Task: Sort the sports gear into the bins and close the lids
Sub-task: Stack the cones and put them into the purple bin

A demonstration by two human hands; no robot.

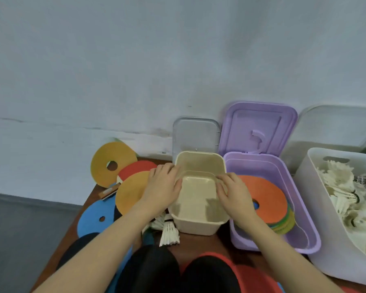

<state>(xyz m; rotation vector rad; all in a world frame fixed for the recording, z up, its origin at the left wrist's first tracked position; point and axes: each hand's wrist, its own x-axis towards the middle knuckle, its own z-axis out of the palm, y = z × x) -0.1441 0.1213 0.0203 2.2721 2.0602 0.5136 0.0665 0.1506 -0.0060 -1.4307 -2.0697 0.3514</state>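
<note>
Black paddle heads (pixel 154 269) sit closest to you at the bottom edge, on top of a red disc (pixel 251 275), not yet sorted. Just beyond them a shuttlecock (pixel 169 232) lies on the brown table (pixel 89 199), against the front of the beige bin (pixel 199 208).

Your left hand (pixel 163 188) wraps the beige bin's left wall, fingers curled over the rim, and your right hand (pixel 232 194) pinches the right rim with fingertips; both are closed on it, probably to square it up or steady it before filling. It looks empty, its clear lid (pixel 195 134) swung up against the wall behind.

To your left, loose flat discs wait: a yellow one (pixel 129 193), a blue one (pixel 93 216), another yellow (pixel 112 159) propped on the wall. To your right the purple bin (pixel 304 235) already holds a stack topped by an orange disc (pixel 264 199), lid (pixel 258 127) upright. Farthest right, a white bin (pixel 309 187) is heaped with shuttlecocks, so the stray one likely belongs there.
</note>
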